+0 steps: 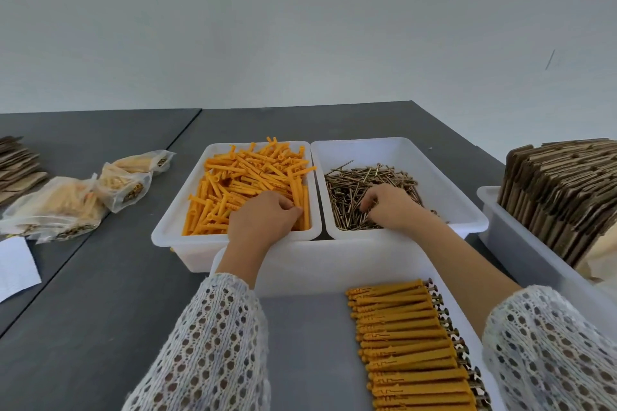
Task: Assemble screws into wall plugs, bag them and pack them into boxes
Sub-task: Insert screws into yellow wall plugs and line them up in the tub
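— Where do we stand on the batch?

— We have a neat row of assembled plugs (414, 344) lying side by side in the near tray (300, 264), screw heads showing at their right ends. So the assembling is well begun, but that row fills only the tray's right side.

— And the bagging?

— A few filled bags (66, 203) lie on the grey table (100, 294) to our left, well apart from the bins. The flattened cartons (567, 190) stand on edge in the tub on our right, none folded up that we can see, so we judge packing not yet started.

— What are our hands doing?

— Our left hand (263, 215) is down in the bin of orange wall plugs (247, 183), fingers curled and pinching at a plug near the bin's right wall. Our right hand (389, 207) is in the bin of screws (370, 190), fingers curled into the pile; whether it has hold of a screw we cannot tell.

— Much left?

— Both bins hold plenty, so most of the work looks ahead of us.
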The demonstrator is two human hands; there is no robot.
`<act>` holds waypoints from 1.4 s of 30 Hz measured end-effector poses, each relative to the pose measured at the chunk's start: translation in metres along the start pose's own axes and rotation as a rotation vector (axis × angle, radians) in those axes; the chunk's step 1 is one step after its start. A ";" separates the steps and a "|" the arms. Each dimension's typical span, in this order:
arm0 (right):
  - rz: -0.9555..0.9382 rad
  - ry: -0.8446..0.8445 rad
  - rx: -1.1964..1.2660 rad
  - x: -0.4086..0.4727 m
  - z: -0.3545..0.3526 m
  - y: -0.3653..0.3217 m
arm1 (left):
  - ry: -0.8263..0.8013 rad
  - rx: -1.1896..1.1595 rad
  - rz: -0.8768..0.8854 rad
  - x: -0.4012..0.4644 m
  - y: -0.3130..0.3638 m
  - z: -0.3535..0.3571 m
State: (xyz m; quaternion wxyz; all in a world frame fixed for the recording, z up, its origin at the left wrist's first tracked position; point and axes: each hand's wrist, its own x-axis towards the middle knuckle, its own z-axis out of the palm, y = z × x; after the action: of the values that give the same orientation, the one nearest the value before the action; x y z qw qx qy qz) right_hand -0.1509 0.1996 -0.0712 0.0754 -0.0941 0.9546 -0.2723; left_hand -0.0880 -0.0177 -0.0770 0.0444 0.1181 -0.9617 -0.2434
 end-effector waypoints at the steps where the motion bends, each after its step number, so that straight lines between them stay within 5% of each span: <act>1: 0.021 -0.021 -0.059 0.001 0.001 -0.001 | 0.022 -0.033 -0.003 0.000 0.000 0.000; 6: 0.100 0.009 -0.194 0.005 0.005 0.003 | 0.324 -0.217 0.051 -0.005 -0.001 0.005; 10: -0.011 0.330 -0.078 -0.001 0.005 -0.002 | 0.457 -0.206 0.212 -0.012 0.004 0.007; 13: -0.014 0.441 0.306 -0.008 0.000 -0.010 | 0.429 -0.148 0.326 -0.015 0.007 0.008; 16: 0.122 0.381 0.896 -0.012 -0.008 -0.016 | 0.419 -0.097 0.387 -0.018 0.010 0.008; 19: 0.080 0.365 1.113 -0.014 -0.010 -0.020 | 0.438 -0.098 0.415 -0.019 0.010 0.008; 26: -0.051 0.419 1.120 -0.024 -0.011 -0.025 | 0.347 -0.267 0.464 -0.018 0.011 0.007; 33: -0.100 0.491 1.118 -0.028 -0.013 -0.029 | 0.339 -0.948 0.315 -0.016 0.042 -0.001; 42: -0.186 0.475 1.198 -0.029 -0.015 -0.033 | 0.077 -0.692 0.523 -0.027 0.057 0.005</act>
State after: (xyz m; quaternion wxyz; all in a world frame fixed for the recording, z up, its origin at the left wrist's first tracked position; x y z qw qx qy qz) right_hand -0.1208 0.1862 -0.0385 -0.1220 -0.0554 0.6160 -0.7762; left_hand -0.0747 0.0398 -0.0552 0.1775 -0.1425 -0.8185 -0.5274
